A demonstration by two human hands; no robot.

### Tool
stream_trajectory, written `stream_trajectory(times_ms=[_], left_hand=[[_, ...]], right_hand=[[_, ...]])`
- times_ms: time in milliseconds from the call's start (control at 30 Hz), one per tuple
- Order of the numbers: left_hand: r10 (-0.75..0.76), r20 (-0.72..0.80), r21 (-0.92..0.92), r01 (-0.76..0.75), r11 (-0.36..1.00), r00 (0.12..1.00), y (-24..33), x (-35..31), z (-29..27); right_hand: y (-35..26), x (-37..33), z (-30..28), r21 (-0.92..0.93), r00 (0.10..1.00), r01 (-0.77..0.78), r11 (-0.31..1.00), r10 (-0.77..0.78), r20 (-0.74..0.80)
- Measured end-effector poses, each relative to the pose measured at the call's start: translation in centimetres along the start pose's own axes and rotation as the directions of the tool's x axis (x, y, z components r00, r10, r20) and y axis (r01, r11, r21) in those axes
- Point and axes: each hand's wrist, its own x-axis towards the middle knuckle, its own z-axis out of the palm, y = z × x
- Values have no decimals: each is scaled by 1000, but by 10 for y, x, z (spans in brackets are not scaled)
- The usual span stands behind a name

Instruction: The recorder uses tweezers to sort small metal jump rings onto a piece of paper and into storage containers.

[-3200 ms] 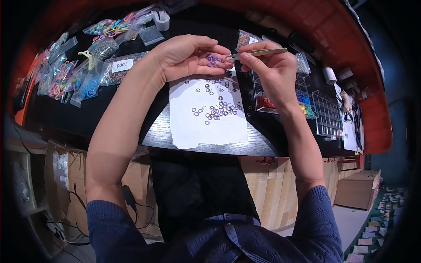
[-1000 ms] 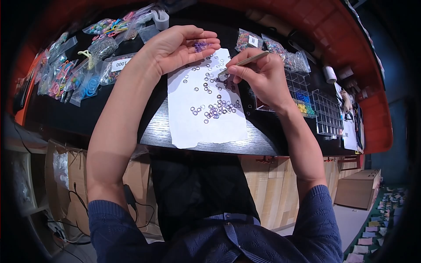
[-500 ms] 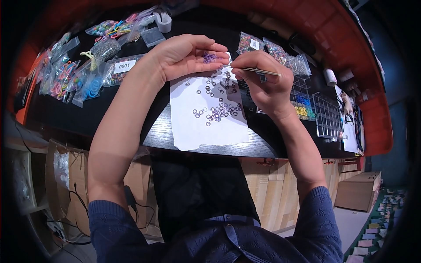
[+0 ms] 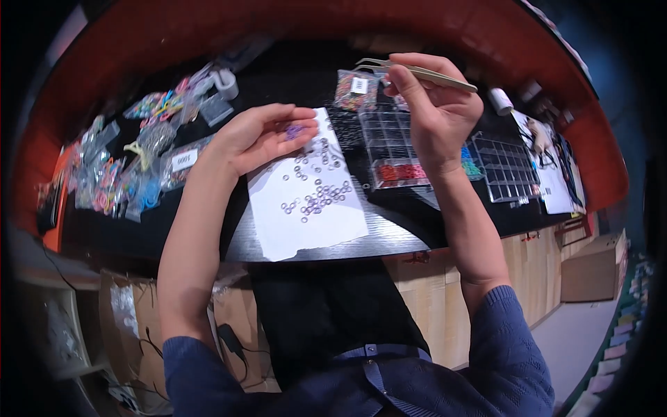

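In my cupped left hand [image 4: 267,139], palm up with fingers stretched, rests a small heap of purple pieces [image 4: 294,131]. That hand is over the upper left part of a white paper sheet [image 4: 306,240]. Many small rings [image 4: 316,201], dark, silvery and some purple, lie scattered on the sheet. My right hand [image 4: 441,115] is closed around bent-tip metal tweezers [image 4: 434,75], raised near a clear compartment box [image 4: 389,132]. The tweezer tips point left and look apart; I cannot make out anything between them. Red pieces [image 4: 399,172] fill front compartments of the box, partly hidden by my right wrist.
Bags of colourful beads and bands [image 4: 149,142] crowd the left of the black table. Behind the box lies another bead bag [image 4: 356,90]. A second clear compartment tray [image 4: 511,167] and papers [image 4: 556,187] are at the right. A red rim [image 4: 292,21] surrounds the table's far side.
My right hand with the tweezers has moved away from the left palm, up and right. The view has shifted, and the box's red compartments now show. The purple pieces remain in my left palm.
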Motion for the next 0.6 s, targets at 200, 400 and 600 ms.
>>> stream_trajectory(times_ms=[200,400,600], left_hand=[[98,-111,-198,-119,973,989,8,-1,-25],[151,-292,-58,-175,983,944,16,-2,34],[11,-25,-140,-14,990,1000,-27,26,115]], right_hand=[[-38,-5,-51,148,977,-152,977,171,-130],[-43,-70,-174,70,856,-316,946,316,-409],[-36,-124,-203,233,784,-331,914,404,-472]])
